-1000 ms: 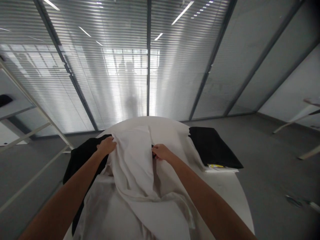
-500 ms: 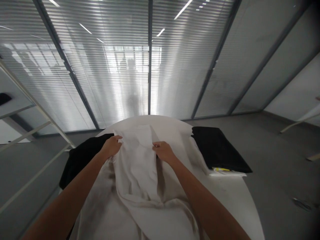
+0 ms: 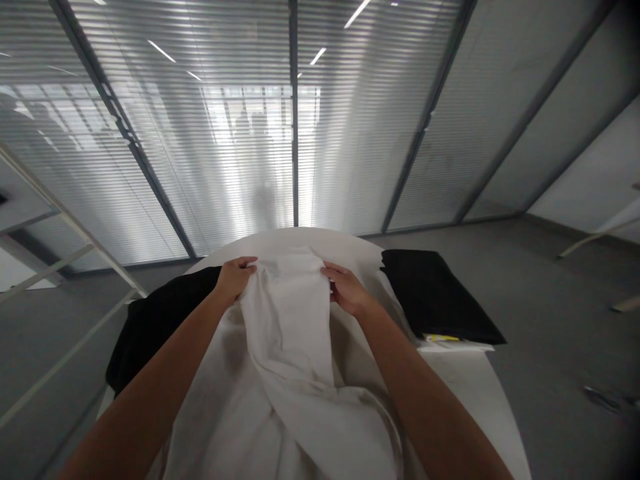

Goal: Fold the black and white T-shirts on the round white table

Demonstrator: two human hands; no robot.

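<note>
This is a room with a gray floor [image 3: 550, 320] and a tall glass wall with blinds [image 3: 200, 133]. A dim shape [image 3: 263, 200] shows behind the blinds, too blurry to tell what it is. A white metal frame [image 3: 65, 233] stands at the far left. In the middle is a round white table [image 3: 465, 377]. A big white cloth [image 3: 285, 313] lies over the near part of the table and hangs over the near edge. A black cloth [image 3: 155, 333] lies at the left edge, partly under the white cloth. A folded black cloth [image 3: 435, 290] sits near the right edge, on top of some papers [image 3: 443, 342] with a bit of yellow. Any writing on them is too small to read. The left hand [image 3: 234, 279] is curled and pinches a fold of the white cloth. The right hand [image 3: 347, 290] pinches the cloth on the other side. Since the earlier picture, both hands have moved toward the far edge of the table and lifted the cloth a bit, and the right hand has moved out to the right.
</note>
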